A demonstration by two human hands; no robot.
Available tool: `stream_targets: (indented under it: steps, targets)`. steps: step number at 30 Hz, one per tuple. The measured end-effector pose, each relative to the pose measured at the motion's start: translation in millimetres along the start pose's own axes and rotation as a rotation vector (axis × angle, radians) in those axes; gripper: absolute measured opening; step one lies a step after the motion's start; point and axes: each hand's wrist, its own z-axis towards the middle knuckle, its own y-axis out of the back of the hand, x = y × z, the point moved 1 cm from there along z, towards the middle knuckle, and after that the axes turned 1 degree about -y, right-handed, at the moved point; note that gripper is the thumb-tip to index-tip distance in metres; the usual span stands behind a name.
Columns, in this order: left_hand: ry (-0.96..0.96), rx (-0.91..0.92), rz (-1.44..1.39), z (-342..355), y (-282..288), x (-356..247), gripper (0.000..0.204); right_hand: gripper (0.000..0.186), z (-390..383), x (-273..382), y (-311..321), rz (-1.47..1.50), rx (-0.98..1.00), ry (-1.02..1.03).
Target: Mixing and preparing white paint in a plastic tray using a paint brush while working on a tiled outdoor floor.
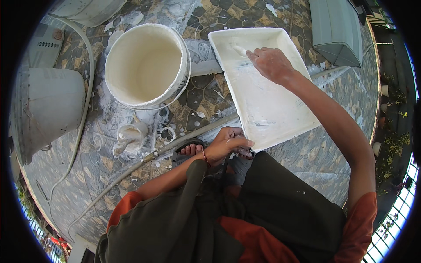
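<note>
A shallow rectangular white tray (pixel 280 111), tilted with its near end by my knees, has white residue and a few dark streaks inside. My left hand (pixel 230 142) closes on its near left corner, thumb over the rim. Inside the far part, my right hand (pixel 271 64) is low over the tray floor with its fingers curled. A white smear or lump (pixel 240 51) lies just past the fingertips; whatever the fingers hold, if anything, is hidden. To the left stands a white-coated bucket (pixel 171 83) with a wire handle, pale inside.
A small white-crusted container (pixel 133 131) with a coated tool sits near my foot. A grey hose (pixel 193 135) crosses the stone-patterned floor, which has white splashes. A large pail (pixel 55 103) lies at left, a grey box-like object (pixel 335 33) at far right.
</note>
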Motion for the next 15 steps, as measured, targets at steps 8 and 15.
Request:
stream_targets:
  steps: [8, 15]
  targets:
    - [-0.018, -0.003, 0.017, -0.2, -2.1, -1.6, 0.034, 0.022, 1.3, -5.8, 6.7, 0.048, 0.016, -0.126]
    - [-0.007, -0.024, 0.023, 0.7, -0.5, 1.7, 0.034, 0.015, 14.8, 20.8, 20.6, 0.308, -0.053, -0.112]
